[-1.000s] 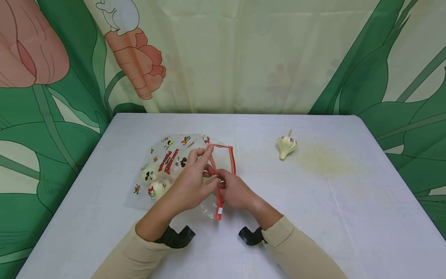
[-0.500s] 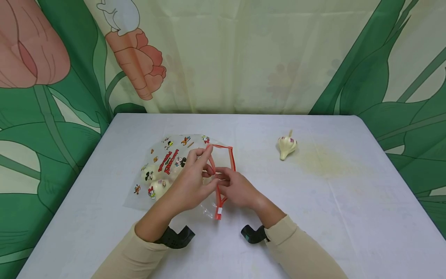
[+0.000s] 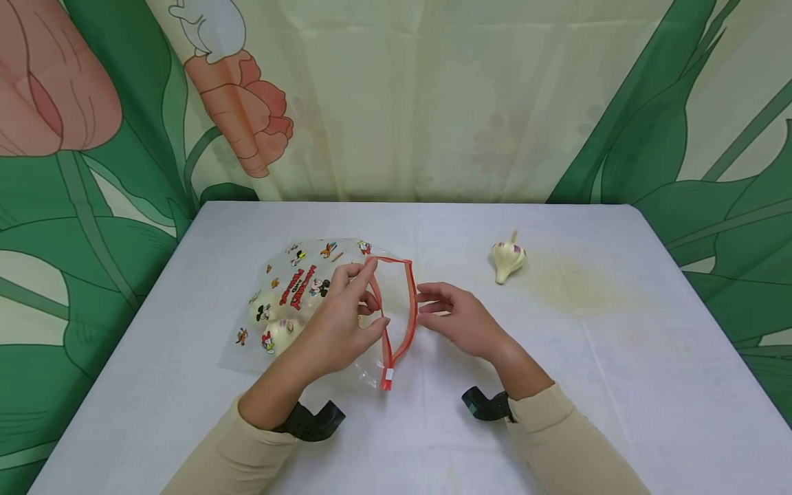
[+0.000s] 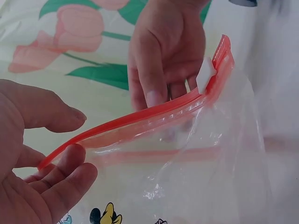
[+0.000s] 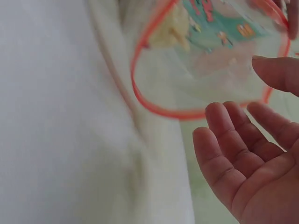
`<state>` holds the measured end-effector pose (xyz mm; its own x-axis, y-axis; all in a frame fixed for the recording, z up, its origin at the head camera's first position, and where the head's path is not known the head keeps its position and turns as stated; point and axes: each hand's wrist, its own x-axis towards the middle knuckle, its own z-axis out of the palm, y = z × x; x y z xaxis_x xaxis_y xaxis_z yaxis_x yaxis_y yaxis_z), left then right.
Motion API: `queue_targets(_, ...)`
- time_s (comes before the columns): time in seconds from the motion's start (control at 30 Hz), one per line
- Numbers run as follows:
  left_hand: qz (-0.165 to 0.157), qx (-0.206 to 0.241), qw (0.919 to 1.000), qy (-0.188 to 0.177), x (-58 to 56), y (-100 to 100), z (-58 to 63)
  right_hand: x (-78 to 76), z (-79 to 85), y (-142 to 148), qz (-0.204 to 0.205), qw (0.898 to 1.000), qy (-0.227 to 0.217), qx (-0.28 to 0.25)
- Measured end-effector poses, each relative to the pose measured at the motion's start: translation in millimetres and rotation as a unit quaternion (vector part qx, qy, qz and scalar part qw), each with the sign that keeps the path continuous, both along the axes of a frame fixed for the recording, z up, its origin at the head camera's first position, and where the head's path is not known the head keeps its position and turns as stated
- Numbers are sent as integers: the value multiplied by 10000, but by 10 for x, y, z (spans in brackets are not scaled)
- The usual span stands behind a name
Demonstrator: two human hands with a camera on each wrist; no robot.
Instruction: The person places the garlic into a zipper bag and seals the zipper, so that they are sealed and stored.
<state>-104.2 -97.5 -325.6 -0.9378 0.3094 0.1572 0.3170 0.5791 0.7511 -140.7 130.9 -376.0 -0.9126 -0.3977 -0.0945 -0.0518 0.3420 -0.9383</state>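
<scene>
A clear zip bag (image 3: 339, 313) printed with cartoon figures lies on the left of the table, its red-edged mouth gaping toward the right. Pale garlic bulbs (image 3: 283, 333) show through the plastic. My left hand (image 3: 337, 323) holds the upper red edge, which runs between its fingers in the left wrist view; the thumb stands off the edge there. Just right of the mouth, my right hand (image 3: 460, 317) has relaxed fingers and holds nothing. Its fingertips are close to the other red edge; whether they touch it I cannot tell. A single garlic bulb (image 3: 509, 259) lies farther right.
A white slider (image 4: 205, 77) sits at the near end of the bag's red zip. The white-covered table (image 3: 619, 385) extends to the right, with a faint yellowish stain near the loose garlic. Behind the far edge hangs a printed curtain (image 3: 421, 103).
My right hand has drawn back to the right from the bag's upper edge and left hand. The mouth has spread wider at its near end. The left hand has barely moved.
</scene>
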Motion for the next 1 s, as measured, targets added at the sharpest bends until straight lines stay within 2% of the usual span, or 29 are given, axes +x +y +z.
queue_targets(0.2, -21, 48, 10000, 70, 7, -7, -10, -134, 72, 361, -597, 9974, 187, 353)
queue_targets(0.37, -18, 88, 10000, 21, 9, -10, -10, -259, 121, 622, -1049, 9909, 368, 761)
queue_targets(0.6, 7, 83, 10000, -31, 7, -9, 0, -375, 131, 804, -1679, 9734, 519, 1467)
queue_targets(0.83, 15, 68, 10000, 23, 12, -6, 13, -477, 28, 890, -2289, 9505, 921, 1890)
queue_targets(1.0, 10, 84, 10000, 33, 12, -10, 15, -563, -54, 957, -2430, 9443, 920, 2019)
